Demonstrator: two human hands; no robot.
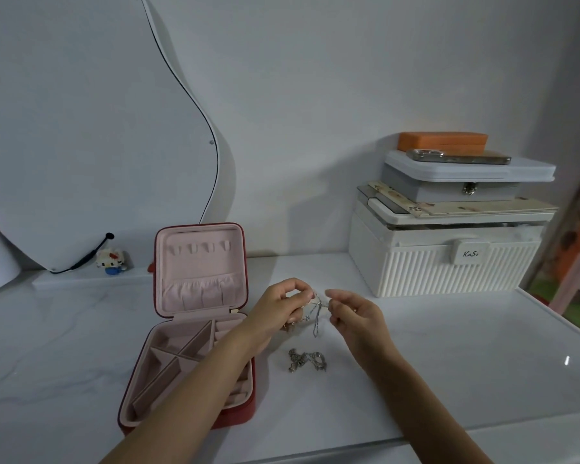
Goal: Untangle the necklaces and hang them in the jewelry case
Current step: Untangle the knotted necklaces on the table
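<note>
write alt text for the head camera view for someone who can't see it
A person's left hand and right hand pinch a tangled silver necklace above a white table. An open pink-lined jewelry case sits to the left with its lid hooks bare, and more tangled jewelry lies on the table below the hands.

A white ribbed box (449, 266) stands at the right on the table (449, 363). On it lie a grey case (466, 182), a phone (459, 157) and an orange box (444, 142). A small toy figure (111, 259) sits by the mirror (98, 128).
</note>
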